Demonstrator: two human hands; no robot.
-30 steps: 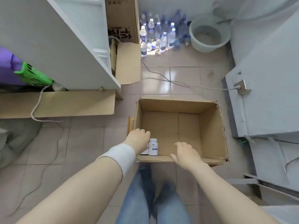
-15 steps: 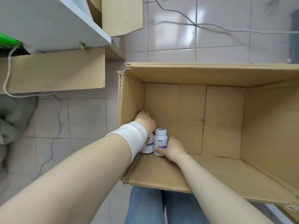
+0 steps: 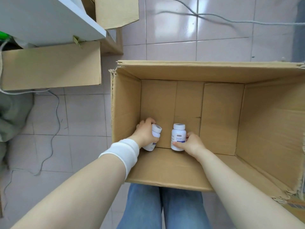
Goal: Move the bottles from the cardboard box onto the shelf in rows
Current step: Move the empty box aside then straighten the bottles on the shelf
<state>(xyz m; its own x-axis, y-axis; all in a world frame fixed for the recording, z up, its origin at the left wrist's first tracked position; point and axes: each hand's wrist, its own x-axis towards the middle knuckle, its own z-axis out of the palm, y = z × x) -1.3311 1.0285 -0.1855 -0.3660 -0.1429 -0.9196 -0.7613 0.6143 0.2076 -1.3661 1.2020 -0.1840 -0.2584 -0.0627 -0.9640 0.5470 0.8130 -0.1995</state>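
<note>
Head: each hand [image 3: 145, 135] [image 3: 192, 144] grips one bottle [image 3: 155, 137] [image 3: 177, 137].

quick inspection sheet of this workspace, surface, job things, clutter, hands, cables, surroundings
surface: pale tiled floor, glossy, bare between the boxes.
job's things: open cardboard box on the floor; two white bottles inside at its near left corner, the left bottle tilted, the right bottle upright.
clutter: flattened cardboard under the white shelf; grey-green cloth at far left.
hands: left hand wrapped round the left bottle, white wristband on that arm; right hand gripping the right bottle.
cables: grey cable across the tiles beyond the box; another cable trailing at left.
surroundings: blue jeans below the box.
</note>
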